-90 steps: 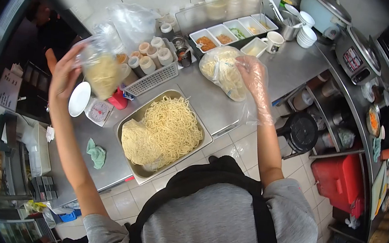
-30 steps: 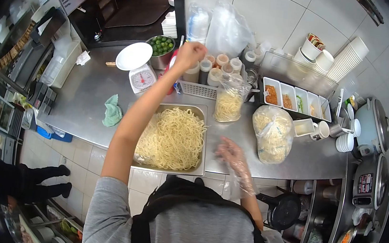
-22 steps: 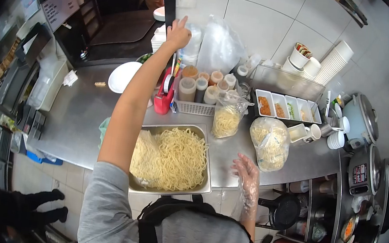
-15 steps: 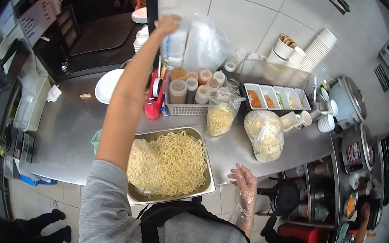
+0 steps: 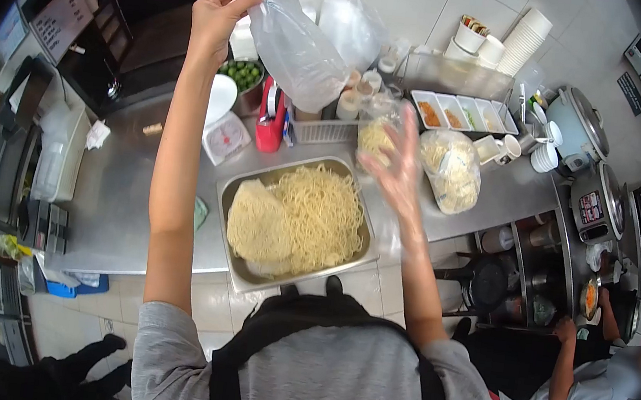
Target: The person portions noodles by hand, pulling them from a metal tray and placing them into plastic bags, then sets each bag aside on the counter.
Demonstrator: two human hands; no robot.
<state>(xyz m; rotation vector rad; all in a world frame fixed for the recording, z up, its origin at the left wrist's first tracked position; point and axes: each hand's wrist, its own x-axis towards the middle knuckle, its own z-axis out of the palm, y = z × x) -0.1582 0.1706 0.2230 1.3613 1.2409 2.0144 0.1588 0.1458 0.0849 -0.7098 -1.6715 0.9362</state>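
My bare left hand (image 5: 221, 19) is raised at the upper left, pinching the top edge of a clear plastic bag (image 5: 298, 51). The bag hangs slanted to the right, in front of the sauce bottles. In a clear plastic glove, my right hand (image 5: 397, 165) is up with its fingers spread, blurred by motion, and holds nothing. It partly covers a bag of noodles (image 5: 376, 139). Below both hands, a metal tray (image 5: 224, 230) holds loose noodles (image 5: 322, 216) and a paler bundle of noodles (image 5: 261, 225). Another filled noodle bag (image 5: 450, 171) lies to the right.
A kitchen scale (image 5: 226, 139), a red tape dispenser (image 5: 270, 119) and a pot of green limes (image 5: 241, 74) stand behind the tray. White topping containers (image 5: 464, 115) sit at the back, with stacked cups (image 5: 524, 43) beyond. A co-worker (image 5: 600, 382) is at lower right.
My left hand has drawn a clear bag from the back and lifted it toward me. My right hand has risen from beside the tray and spread its fingers.
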